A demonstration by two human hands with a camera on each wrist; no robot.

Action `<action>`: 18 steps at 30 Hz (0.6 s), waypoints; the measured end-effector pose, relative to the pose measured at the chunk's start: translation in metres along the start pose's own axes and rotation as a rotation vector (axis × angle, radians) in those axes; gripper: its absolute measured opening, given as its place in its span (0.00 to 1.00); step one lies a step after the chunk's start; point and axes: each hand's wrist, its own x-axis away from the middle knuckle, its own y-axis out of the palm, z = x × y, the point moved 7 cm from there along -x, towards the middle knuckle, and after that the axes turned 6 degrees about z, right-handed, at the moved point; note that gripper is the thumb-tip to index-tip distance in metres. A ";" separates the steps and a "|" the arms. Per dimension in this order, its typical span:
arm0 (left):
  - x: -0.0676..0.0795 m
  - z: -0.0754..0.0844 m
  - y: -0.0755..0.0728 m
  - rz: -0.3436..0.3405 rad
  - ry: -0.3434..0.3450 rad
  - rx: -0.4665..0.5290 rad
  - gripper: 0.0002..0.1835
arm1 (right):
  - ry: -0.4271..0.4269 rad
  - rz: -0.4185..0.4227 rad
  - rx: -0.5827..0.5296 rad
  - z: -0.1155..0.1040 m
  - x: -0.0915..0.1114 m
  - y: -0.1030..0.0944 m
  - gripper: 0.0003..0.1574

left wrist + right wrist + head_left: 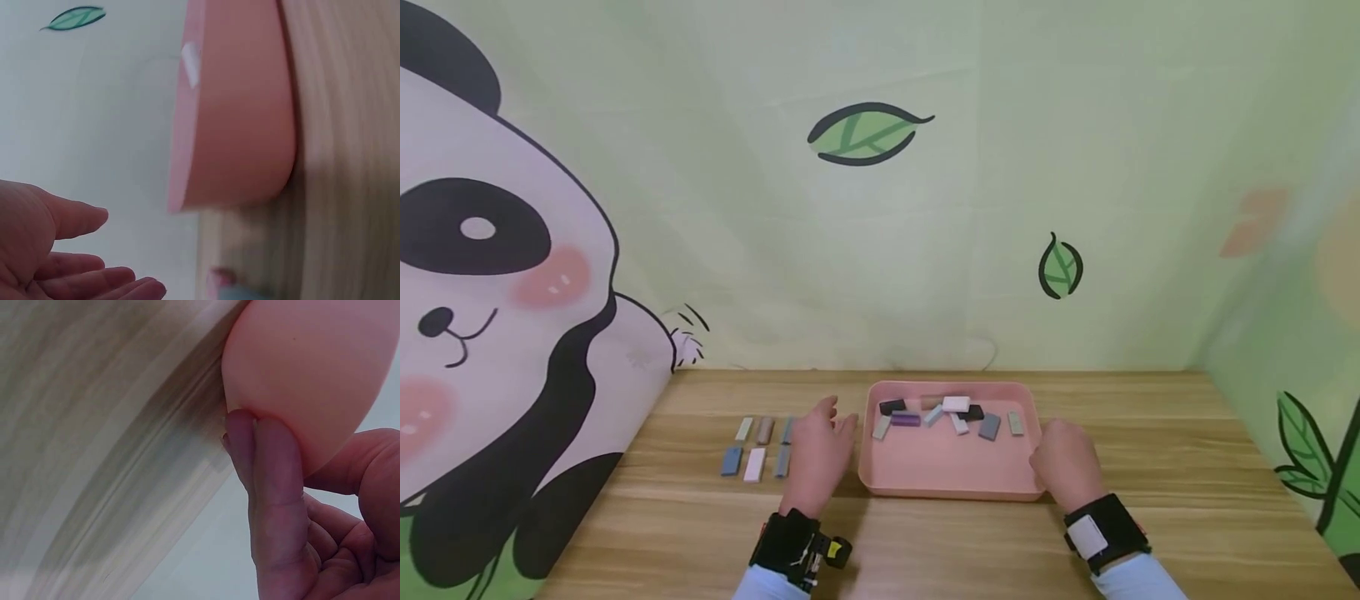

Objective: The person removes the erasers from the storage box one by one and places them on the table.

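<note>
Head view: the right hand (1066, 461) is pinching the pink tray (951, 477) at its right end; the left hand (818, 457), loosely spread, is hovering left of it, beside small blocks (755, 465). Holding level should be keeping inside pieces (989, 427) from sliding.

- The tray (943, 468) is on the table (1195, 500), between the left hand (820, 457) and the right hand (1070, 465), which touches its right end.
- Blocks (957, 404) lie in the tray's far half.
- Left of the tray, beside the left hand, more blocks (755, 465) lie on the table in two rows, one behind the other.
- Behind the table is the backdrop (925, 250), its panda (512, 333) at the left.
</note>
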 end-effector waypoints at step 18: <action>0.000 -0.006 0.050 -0.170 -0.150 -0.106 0.15 | -0.006 -0.013 0.011 -0.003 0.001 0.000 0.07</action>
